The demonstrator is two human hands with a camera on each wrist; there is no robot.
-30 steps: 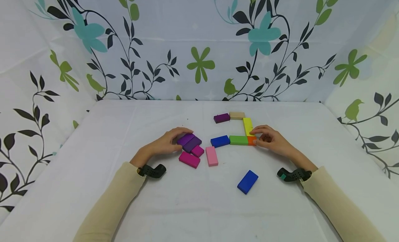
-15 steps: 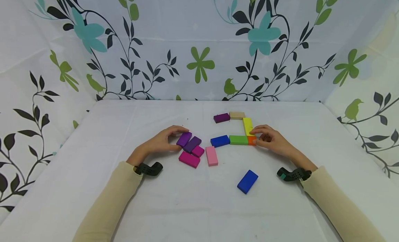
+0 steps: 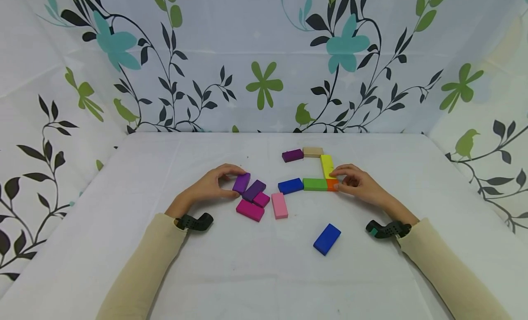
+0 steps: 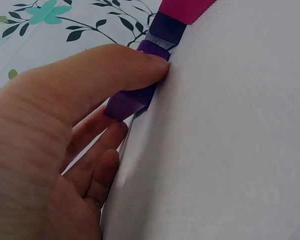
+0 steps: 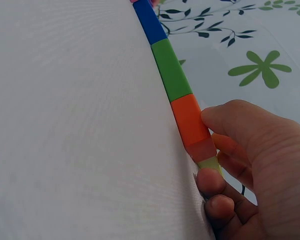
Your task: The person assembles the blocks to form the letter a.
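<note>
My left hand [image 3: 213,185] pinches a purple block [image 3: 241,183] by its ends, between thumb and fingertips; the left wrist view shows the thumb across this purple block [image 4: 125,102]. Just right of it lie a dark violet block [image 3: 254,190], a small magenta block [image 3: 261,200] and a larger magenta block [image 3: 250,210]. My right hand [image 3: 360,184] curls at the corner of a row, thumb on the orange block [image 3: 332,185], a fingertip by the yellow block [image 3: 327,166]. In the right wrist view the orange block [image 5: 191,120] adjoins a green block [image 5: 172,70].
A blue block [image 3: 290,186] touches the green block [image 3: 315,184]. Behind are a beige block [image 3: 313,152] and a dark plum block [image 3: 292,156]. A pink block [image 3: 279,206] lies mid-table, another blue block [image 3: 327,239] nearer. A patterned curtain [image 3: 222,49] backs the white table [image 3: 231,274].
My left hand has drawn the purple block slightly left and turned it more upright in view, opening a gap beside the dark violet block. The right hand stays in place.
</note>
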